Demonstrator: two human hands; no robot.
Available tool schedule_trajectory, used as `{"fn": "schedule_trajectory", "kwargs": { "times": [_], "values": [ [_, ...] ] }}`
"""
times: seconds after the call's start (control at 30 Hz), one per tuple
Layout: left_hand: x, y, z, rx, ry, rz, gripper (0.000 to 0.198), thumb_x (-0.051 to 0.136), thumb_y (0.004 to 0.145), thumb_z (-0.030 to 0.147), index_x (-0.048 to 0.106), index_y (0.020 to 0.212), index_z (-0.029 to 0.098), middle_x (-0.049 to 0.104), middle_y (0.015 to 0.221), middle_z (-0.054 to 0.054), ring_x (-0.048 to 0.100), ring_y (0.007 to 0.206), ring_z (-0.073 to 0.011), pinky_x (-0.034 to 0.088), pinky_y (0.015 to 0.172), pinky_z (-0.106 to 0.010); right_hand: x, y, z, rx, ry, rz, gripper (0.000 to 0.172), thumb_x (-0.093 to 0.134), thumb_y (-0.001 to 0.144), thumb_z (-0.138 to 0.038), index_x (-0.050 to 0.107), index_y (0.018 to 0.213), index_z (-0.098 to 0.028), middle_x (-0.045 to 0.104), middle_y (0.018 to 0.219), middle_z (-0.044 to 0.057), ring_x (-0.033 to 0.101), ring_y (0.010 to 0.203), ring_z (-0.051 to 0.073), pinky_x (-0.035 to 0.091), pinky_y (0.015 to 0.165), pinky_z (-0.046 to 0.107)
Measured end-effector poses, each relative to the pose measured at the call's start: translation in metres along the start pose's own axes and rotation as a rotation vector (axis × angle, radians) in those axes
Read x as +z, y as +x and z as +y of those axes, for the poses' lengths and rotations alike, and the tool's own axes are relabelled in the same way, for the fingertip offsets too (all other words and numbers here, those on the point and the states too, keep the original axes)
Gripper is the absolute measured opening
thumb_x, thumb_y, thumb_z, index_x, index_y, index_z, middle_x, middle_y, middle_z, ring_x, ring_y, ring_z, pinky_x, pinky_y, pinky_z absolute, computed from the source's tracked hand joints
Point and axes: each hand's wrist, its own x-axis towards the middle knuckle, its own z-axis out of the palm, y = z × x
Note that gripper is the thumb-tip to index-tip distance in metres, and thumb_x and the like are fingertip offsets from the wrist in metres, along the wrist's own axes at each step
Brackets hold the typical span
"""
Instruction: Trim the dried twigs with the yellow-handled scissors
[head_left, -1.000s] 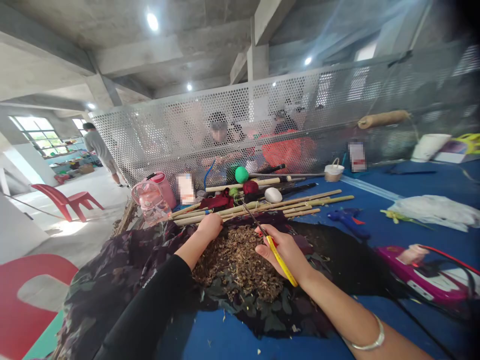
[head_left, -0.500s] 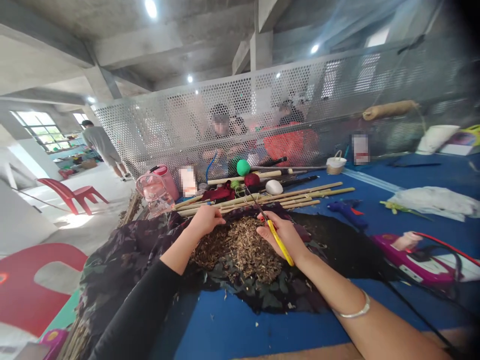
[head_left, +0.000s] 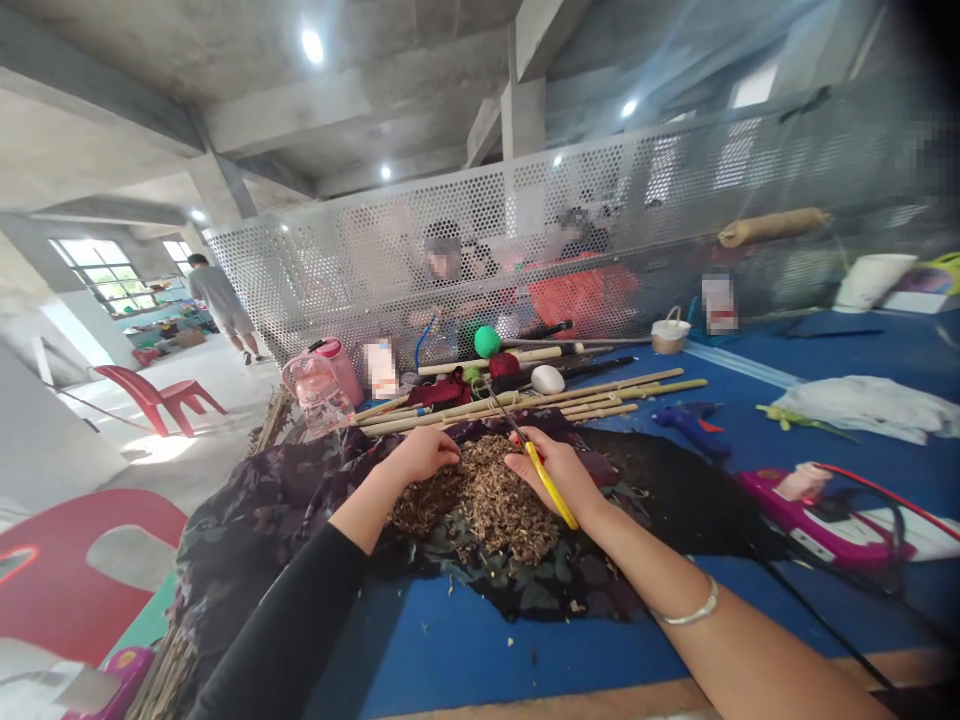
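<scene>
Now the left hand [head_left: 424,455] has shifted from the far edge onto the chaff pile [head_left: 491,505], fingers curled, grip indeterminate, while the right hand [head_left: 556,478] stays clamped on scissors [head_left: 541,473] at that pile's right edge.

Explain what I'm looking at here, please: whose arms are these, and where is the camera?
There is no machine: a person wears one camera on the head, looking forward and down, so you see their own two arms. The left hand, in a black sleeve, rests with curled fingers on a heap of brown chopped plant bits. The right hand holds yellow-handled scissors, blades pointing away. The heap lies on a dark flowered cloth spread over a blue table. Behind it lie long bamboo sticks, a pink water bottle and a blue glue gun. Other people sit beyond the perforated metal screen.
</scene>
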Motion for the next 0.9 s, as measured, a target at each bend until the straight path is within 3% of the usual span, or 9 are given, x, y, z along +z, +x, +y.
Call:
{"fn": "schedule_trajectory", "kwargs": {
  "times": [0.1,0.2,0.33,0.47,0.63,0.7,0.83,0.9],
  "values": [
    [0.015,0.019,0.003,-0.013,0.108,0.024,0.032,0.053,0.074,0.013,0.069,0.101,0.016,0.069,0.100,-0.010,0.060,0.095,-0.0235,0.041,0.087,-0.031,-0.001,0.000,-0.002,-0.011,0.002,-0.011,0.030,0.051,0.079,-0.042,0.053,0.097,-0.019,0.063,0.071,0.003,0.059,0.063,0.017,0.042,0.058,0.025],
    [0.027,0.037,0.003,0.061,0.120,-0.024,0.047,0.054,0.068,0.007,0.061,0.113,0.019,0.064,0.111,-0.009,0.057,0.104,-0.0221,0.039,0.092,-0.029,-0.002,-0.001,0.000,-0.012,-0.003,-0.010,0.030,0.050,0.080,-0.041,0.052,0.099,-0.019,0.063,0.071,0.002,0.059,0.063,0.016,0.041,0.057,0.023],
    [0.032,0.048,0.004,0.086,0.190,-0.062,0.040,0.049,0.070,0.005,0.067,0.104,0.017,0.067,0.103,-0.011,0.059,0.097,-0.0220,0.041,0.088,-0.029,-0.003,0.000,0.003,-0.012,-0.020,-0.006,0.031,0.051,0.080,-0.040,0.052,0.102,-0.019,0.063,0.072,0.002,0.059,0.063,0.016,0.040,0.055,0.023],
    [0.021,0.040,0.005,0.019,0.189,-0.021,0.027,0.054,0.071,0.012,0.071,0.091,0.018,0.070,0.090,-0.009,0.061,0.088,-0.0215,0.043,0.081,-0.028,-0.004,0.000,0.002,-0.006,-0.016,-0.014,0.030,0.051,0.079,-0.040,0.052,0.100,-0.019,0.062,0.068,0.001,0.057,0.058,0.015,0.039,0.054,0.023],
    [0.005,0.002,0.021,-0.081,0.168,0.112,0.019,0.054,0.076,0.021,0.070,0.084,0.015,0.069,0.082,-0.010,0.061,0.081,-0.0217,0.044,0.076,-0.031,-0.003,0.000,-0.002,-0.011,-0.021,-0.014,0.030,0.051,0.079,-0.042,0.053,0.099,-0.020,0.065,0.077,0.003,0.059,0.062,0.016,0.041,0.058,0.024],
    [0.008,-0.014,0.030,-0.183,-0.058,0.275,0.017,0.053,0.077,0.021,0.068,0.077,0.014,0.066,0.070,-0.007,0.061,0.070,-0.0188,0.045,0.070,-0.030,-0.002,-0.001,-0.004,-0.015,-0.043,-0.023,0.033,0.050,0.079,-0.043,0.054,0.101,-0.019,0.065,0.074,0.004,0.059,0.062,0.017,0.041,0.059,0.025],
    [0.030,-0.037,0.040,-0.451,-0.738,0.400,0.025,0.053,0.077,0.016,0.059,0.101,0.012,0.061,0.063,-0.001,0.060,0.057,-0.0132,0.047,0.058,-0.025,0.000,-0.003,-0.011,-0.020,-0.070,-0.057,0.034,0.051,0.078,-0.045,0.055,0.101,-0.019,0.066,0.073,0.004,0.061,0.065,0.019,0.042,0.061,0.026],
    [0.043,-0.043,0.039,-0.514,-0.918,0.454,0.030,0.056,0.075,0.014,0.055,0.104,0.013,0.059,0.062,0.000,0.061,0.057,-0.0135,0.048,0.056,-0.024,0.000,-0.005,-0.015,-0.016,-0.081,-0.076,0.034,0.051,0.078,-0.045,0.055,0.101,-0.020,0.066,0.073,0.004,0.062,0.066,0.019,0.042,0.062,0.025]
  ]
}}
